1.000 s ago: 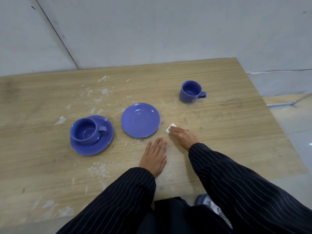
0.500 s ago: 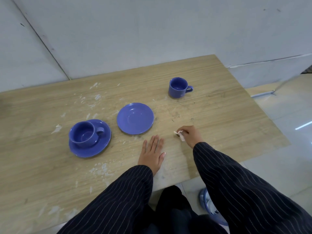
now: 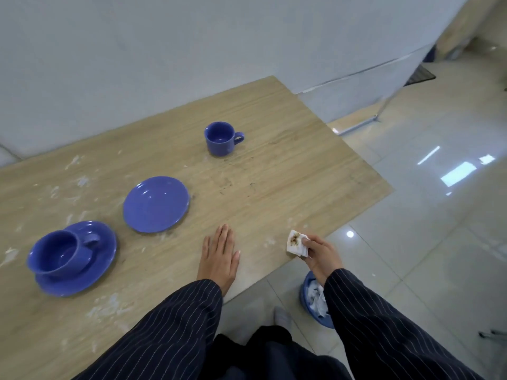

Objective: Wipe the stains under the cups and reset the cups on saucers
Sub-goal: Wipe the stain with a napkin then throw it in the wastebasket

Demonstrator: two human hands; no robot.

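One blue cup (image 3: 59, 253) sits on a blue saucer (image 3: 96, 267) at the left of the wooden table (image 3: 288, 174). A second blue saucer (image 3: 156, 204) lies bare in the middle. The other blue cup (image 3: 220, 138) stands alone on the wood farther back, with dark specks on the table in front of it. My left hand (image 3: 219, 256) rests flat on the table near its front edge, fingers apart. My right hand (image 3: 321, 253) pinches a folded white tissue (image 3: 295, 242) with a brown stain, held just off the table's front right edge.
A blue bin (image 3: 315, 303) holding crumpled white tissues stands on the tiled floor below my right hand. White flaky marks spot the left part of the table. A grey wall runs behind the table. My feet show under the table edge.
My right hand has lifted the tissue off the table and pulled it back past the front edge, above the bin. The view has swung to the right. My left hand has stayed flat.
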